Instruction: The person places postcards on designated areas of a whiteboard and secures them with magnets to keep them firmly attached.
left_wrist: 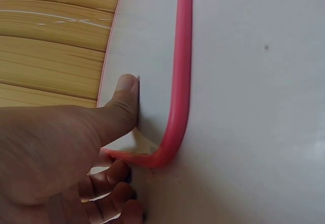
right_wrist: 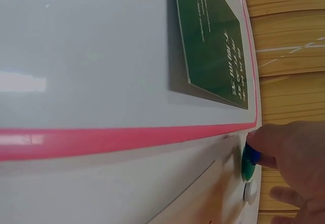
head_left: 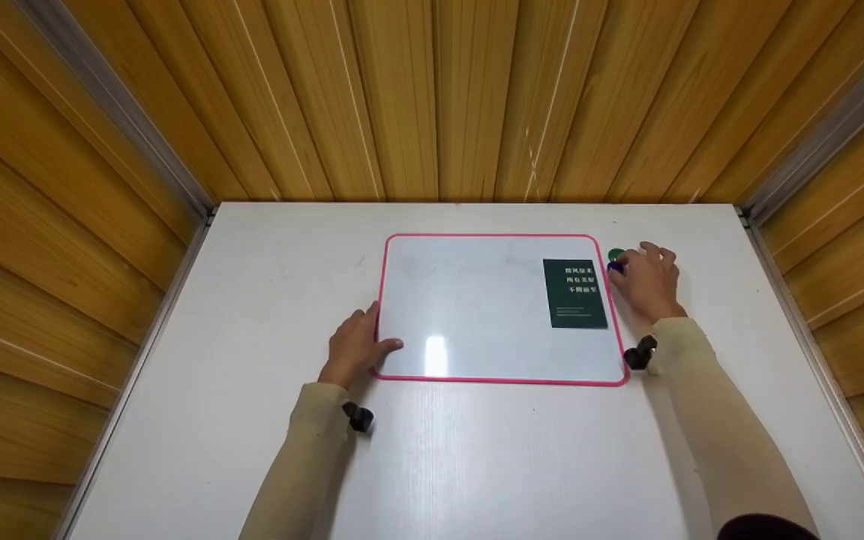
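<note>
A whiteboard [head_left: 477, 315] with a pink rim lies on the white table, and a dark green card with white lettering [head_left: 574, 294] rests on its right side. My left hand [head_left: 355, 345] holds the board's left edge near its lower corner, the thumb on top and the fingers against the rim. Just past the right rim, my right hand [head_left: 649, 281] pinches a small blue round piece [right_wrist: 252, 154] between thumb and forefinger. A green round piece [head_left: 616, 254] is against it, and a small white round piece [right_wrist: 250, 192] shows beneath the hand.
In the right wrist view, a flat sheet with orange-brown colouring [right_wrist: 193, 198] lies beside the board, largely hidden from the head view by the hand. Wood-patterned panels [head_left: 469, 97] rise behind the table [head_left: 447, 457] and on both sides.
</note>
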`<state>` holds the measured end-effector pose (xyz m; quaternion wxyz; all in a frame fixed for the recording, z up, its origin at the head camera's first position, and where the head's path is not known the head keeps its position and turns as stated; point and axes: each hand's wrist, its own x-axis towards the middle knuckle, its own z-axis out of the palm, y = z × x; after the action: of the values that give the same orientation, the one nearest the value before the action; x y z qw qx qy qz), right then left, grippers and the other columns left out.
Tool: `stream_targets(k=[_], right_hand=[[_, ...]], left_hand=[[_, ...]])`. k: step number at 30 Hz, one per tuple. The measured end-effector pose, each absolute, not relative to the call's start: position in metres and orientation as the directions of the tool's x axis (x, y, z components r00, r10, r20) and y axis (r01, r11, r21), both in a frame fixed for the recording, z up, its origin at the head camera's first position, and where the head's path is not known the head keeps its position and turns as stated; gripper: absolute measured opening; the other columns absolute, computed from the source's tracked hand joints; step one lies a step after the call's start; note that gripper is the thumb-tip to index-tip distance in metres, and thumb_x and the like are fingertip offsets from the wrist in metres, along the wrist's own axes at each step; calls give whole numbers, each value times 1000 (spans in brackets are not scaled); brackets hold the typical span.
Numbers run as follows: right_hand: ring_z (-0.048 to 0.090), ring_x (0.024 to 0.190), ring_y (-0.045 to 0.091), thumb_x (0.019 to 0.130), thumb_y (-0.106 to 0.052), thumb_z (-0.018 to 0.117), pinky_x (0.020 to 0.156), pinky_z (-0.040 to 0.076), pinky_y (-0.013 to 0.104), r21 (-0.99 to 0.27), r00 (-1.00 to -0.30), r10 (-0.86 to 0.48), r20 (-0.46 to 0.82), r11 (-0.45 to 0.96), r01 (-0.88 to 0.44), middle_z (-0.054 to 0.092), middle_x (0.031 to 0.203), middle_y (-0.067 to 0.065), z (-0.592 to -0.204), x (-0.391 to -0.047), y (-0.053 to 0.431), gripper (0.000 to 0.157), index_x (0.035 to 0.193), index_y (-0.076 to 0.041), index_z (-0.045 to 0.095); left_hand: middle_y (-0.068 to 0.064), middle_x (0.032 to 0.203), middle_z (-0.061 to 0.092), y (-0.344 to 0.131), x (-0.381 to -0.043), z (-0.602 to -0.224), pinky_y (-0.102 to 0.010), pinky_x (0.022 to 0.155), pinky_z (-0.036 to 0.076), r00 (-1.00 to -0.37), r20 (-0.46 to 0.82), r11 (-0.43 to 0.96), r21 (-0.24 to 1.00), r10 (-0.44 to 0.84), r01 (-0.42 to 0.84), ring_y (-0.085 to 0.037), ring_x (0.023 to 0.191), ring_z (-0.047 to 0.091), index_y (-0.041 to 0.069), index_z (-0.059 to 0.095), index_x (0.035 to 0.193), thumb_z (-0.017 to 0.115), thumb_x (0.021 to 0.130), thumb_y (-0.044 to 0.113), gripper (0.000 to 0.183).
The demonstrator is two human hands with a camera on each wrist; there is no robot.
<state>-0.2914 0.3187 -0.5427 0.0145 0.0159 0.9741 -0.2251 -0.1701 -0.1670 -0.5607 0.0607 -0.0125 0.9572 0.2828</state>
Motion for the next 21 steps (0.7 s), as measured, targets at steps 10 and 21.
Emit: stream_targets(k=[10,21], right_hand=[[13,147,56,100,-25,67,116,14,68,-436,-1000,25,17,900,15,26,158,33,-537,-292,316,43,128,8,62],[7,149,53,99,-28,68,119,6,66,-447,-998,24,52,894,-2,21,161,32,-531,-295,305,43,126,5,64]], left_hand=[[-18,116,63,-169,-170,-560,-49,96,49,-991,-132,840,539,13,-61,-30,100,58,5,38,158,84,86,38,92],[-17,117,64,-169,-171,-562,-50,100,50,-992,-124,832,552,5,-65,-31,103,60,7,39,158,85,85,38,91]])
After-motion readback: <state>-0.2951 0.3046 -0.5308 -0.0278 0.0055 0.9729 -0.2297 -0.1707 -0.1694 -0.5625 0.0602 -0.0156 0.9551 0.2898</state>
